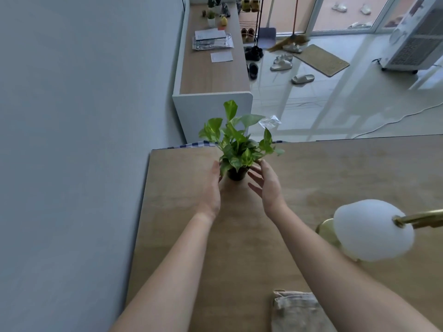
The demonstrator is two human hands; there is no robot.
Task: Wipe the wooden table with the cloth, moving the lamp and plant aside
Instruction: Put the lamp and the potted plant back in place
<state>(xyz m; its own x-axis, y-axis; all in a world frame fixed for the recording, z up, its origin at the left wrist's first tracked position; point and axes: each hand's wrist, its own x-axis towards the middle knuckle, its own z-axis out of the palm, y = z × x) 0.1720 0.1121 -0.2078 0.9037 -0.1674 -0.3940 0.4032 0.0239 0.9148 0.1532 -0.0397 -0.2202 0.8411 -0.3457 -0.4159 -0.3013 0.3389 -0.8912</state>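
Observation:
A small green plant [236, 142] in a black pot stands near the far edge of the wooden table [335, 178]. My left hand [212, 188] is at the pot's left side, fingers apart, close to it or just touching. My right hand [266, 185] is open just right of the pot, a small gap between fingers and pot. A lamp with a white globe shade [371, 230] and a brass arm and base stands at the table's right. A beige cloth [299, 310] lies crumpled at the near edge, partly under my right forearm.
A grey wall [72, 140] runs along the table's left edge. Beyond the far edge stand a low white cabinet [211, 68] with papers and small pots, shoes on the floor, a doormat and a white fan [417, 37]. A checked fabric [189, 144] shows at the table's far left corner.

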